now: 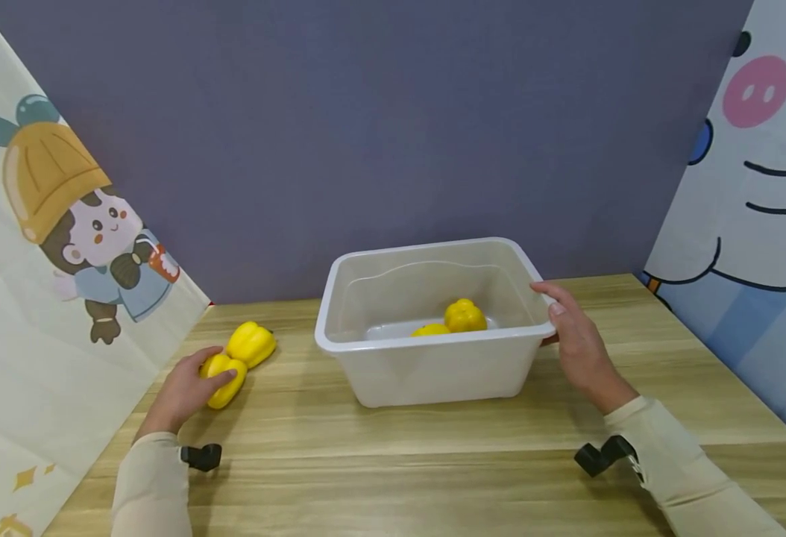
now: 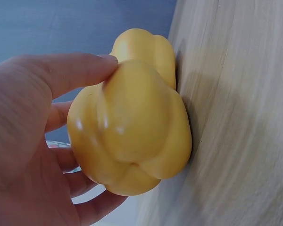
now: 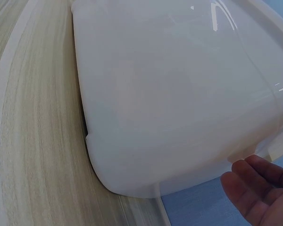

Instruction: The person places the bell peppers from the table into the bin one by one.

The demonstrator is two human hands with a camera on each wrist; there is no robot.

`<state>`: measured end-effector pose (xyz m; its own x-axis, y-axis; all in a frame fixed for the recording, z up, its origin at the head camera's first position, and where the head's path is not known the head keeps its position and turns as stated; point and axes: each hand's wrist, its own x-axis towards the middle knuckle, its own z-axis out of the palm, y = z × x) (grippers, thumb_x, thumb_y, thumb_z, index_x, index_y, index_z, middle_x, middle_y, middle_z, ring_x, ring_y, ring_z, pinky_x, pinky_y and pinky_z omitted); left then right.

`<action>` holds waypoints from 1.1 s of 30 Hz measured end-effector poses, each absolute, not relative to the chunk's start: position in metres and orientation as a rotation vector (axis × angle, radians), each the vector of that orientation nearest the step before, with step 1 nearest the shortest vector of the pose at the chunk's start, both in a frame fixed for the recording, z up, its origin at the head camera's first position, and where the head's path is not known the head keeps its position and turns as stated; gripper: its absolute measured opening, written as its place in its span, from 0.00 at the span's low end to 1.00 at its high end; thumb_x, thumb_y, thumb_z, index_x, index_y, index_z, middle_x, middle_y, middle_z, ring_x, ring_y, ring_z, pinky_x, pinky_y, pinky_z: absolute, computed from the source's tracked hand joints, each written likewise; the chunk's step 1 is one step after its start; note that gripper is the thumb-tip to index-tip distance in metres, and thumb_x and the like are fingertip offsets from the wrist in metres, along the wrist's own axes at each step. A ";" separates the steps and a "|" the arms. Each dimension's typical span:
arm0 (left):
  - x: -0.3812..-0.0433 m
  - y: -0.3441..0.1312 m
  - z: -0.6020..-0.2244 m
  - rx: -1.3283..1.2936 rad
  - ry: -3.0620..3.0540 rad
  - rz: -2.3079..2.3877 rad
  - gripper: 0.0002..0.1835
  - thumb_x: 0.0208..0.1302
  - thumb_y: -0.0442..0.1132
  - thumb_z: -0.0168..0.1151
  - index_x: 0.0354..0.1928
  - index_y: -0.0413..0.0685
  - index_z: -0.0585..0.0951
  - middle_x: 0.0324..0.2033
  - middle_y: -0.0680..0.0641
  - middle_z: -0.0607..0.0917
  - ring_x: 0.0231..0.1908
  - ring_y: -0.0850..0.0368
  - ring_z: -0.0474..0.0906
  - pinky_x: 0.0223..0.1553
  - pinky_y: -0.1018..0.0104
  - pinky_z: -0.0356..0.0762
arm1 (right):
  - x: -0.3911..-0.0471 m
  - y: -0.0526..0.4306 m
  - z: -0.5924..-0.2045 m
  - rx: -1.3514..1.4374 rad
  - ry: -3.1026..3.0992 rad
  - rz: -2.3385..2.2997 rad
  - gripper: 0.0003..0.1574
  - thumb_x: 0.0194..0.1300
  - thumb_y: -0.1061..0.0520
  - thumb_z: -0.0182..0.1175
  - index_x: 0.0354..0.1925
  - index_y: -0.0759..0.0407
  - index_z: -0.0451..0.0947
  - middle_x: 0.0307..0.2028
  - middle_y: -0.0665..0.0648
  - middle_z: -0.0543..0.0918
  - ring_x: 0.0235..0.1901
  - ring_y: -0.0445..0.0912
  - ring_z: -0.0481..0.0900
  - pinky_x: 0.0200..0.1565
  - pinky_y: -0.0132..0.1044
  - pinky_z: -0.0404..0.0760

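My left hand (image 1: pixel 188 389) grips a yellow bell pepper (image 1: pixel 224 382) on the left of the table, thumb on its near side and fingers around the far side. In the left wrist view this pepper (image 2: pixel 134 122) shows its lobed end close to the tabletop. A second yellow bell pepper (image 1: pixel 252 344) lies against it, just behind. My right hand (image 1: pixel 577 341) holds the right rim of a white plastic bin (image 1: pixel 433 373), thumb over the edge and other fingers beneath. Inside the bin are two yellow peppers, one whole in view (image 1: pixel 464 316), the other partly hidden by the front wall.
The wood-grain table (image 1: pixel 393 477) runs back to a dark grey-blue panel (image 1: pixel 379 134). Cartoon-printed sheets flank it, a white one (image 1: pixel 4 298) on the left and a blue-and-white one (image 1: pixel 762 224) on the right.
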<state>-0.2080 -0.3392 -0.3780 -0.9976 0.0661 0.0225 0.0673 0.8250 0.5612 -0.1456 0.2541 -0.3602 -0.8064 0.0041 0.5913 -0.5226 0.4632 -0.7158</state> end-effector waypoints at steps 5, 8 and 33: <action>-0.208 -0.339 -0.378 -0.095 -2.999 -0.920 0.40 0.70 0.55 0.61 0.71 0.32 0.63 0.66 0.23 0.64 0.62 0.27 0.62 0.62 0.30 0.59 | -0.145 0.253 -0.359 0.431 -2.180 1.336 0.28 0.82 0.53 0.33 0.70 0.62 0.65 0.54 0.68 0.76 0.36 0.38 0.76 0.32 0.36 0.81; -0.208 -0.339 -0.379 -0.073 -3.008 -0.936 0.41 0.70 0.57 0.60 0.72 0.33 0.63 0.67 0.23 0.62 0.63 0.26 0.61 0.62 0.29 0.58 | -0.146 0.253 -0.359 0.437 -2.181 1.329 0.28 0.82 0.52 0.33 0.70 0.62 0.65 0.52 0.68 0.76 0.36 0.38 0.76 0.32 0.36 0.81; -0.207 -0.340 -0.383 0.094 -3.077 -1.049 0.51 0.67 0.70 0.55 0.76 0.39 0.53 0.70 0.25 0.58 0.63 0.27 0.61 0.61 0.29 0.59 | -0.148 0.254 -0.362 0.453 -2.180 1.344 0.29 0.83 0.52 0.32 0.71 0.62 0.64 0.50 0.67 0.75 0.36 0.39 0.76 0.32 0.33 0.80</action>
<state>-0.2071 -0.3402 -0.3834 -0.9922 -0.0190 -0.1234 -0.0904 0.7908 0.6053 -0.1478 0.2542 -0.3619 -0.8007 -0.0051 0.5990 -0.5376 0.4473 -0.7148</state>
